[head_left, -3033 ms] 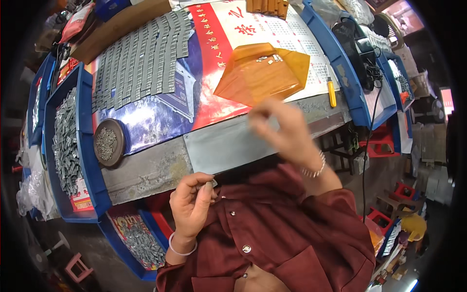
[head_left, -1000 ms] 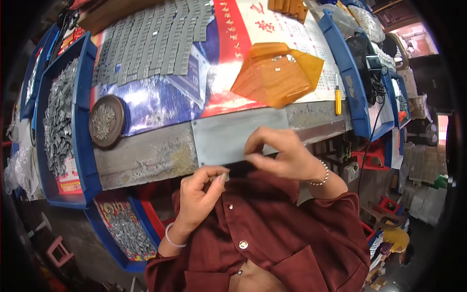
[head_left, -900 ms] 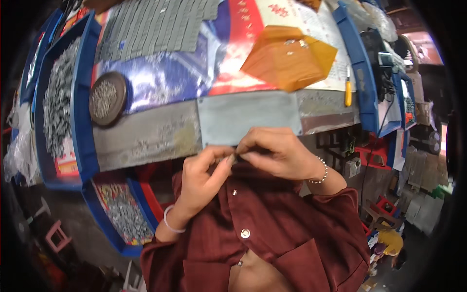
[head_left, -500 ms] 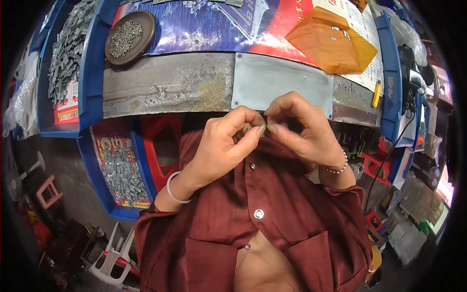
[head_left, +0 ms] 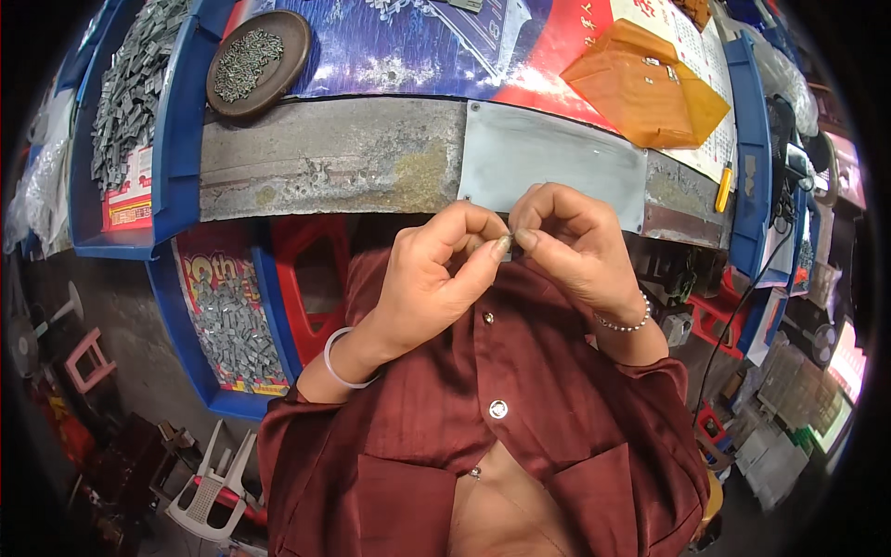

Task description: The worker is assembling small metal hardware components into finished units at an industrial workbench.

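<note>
My left hand and my right hand meet fingertip to fingertip just below the workbench edge, above my dark red shirt. Between the thumbs and forefingers sits a small grey metal part, mostly hidden by the fingers. Both hands pinch it. A pale bangle circles my left wrist and a bead bracelet my right.
A grey metal plate lies on the worn bench edge. A round dark dish of small screws sits at the back left. Blue bins hold several grey metal pieces; another bin is below. An orange plastic bag and a yellow pen lie right.
My right hand came down from the bench to join the left, and both now pinch the small part together. The view has tilted down toward my chest.
</note>
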{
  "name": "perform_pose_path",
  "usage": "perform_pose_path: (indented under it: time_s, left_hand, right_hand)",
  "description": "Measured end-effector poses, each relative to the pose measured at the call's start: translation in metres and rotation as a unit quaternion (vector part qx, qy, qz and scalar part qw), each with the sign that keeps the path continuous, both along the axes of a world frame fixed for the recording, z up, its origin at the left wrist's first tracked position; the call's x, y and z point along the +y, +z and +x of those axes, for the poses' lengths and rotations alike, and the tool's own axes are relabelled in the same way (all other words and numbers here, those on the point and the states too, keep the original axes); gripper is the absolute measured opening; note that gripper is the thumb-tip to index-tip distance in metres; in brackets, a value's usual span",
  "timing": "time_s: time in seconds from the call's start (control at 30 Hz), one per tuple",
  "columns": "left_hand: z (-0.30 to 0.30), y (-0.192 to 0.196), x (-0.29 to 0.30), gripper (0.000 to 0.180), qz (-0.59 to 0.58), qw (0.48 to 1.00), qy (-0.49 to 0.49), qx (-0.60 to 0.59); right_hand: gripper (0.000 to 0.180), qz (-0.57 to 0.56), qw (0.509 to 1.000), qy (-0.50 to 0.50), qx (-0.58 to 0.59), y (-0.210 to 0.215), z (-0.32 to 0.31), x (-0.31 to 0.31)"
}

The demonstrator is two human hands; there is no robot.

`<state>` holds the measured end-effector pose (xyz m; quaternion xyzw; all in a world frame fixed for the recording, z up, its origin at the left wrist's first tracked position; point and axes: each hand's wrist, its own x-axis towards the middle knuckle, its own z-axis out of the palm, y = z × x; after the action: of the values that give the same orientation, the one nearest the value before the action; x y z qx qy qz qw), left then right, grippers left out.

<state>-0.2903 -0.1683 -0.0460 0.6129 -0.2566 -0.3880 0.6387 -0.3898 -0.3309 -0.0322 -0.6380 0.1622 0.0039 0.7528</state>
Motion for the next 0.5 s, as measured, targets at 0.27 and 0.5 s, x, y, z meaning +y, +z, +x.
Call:
perform_pose_path:
  time_s: [0.27, 0.5]
  left_hand:
    - [-0.002, -0.003, 0.0, 0.02, -0.027, 0.997, 0.048, 0.05]
    - [-0.005, -0.005, 0.0, 0.026, -0.034, 0.993, 0.068, -0.087]
  right_hand:
    - [0.006, -0.069, 0.997, -0.017, -0.016, 0.002, 0.003, 0.004]
    - [0.006, -0.145, 0.989, -0.026, -0.025, 0.001, 0.007, 0.011]
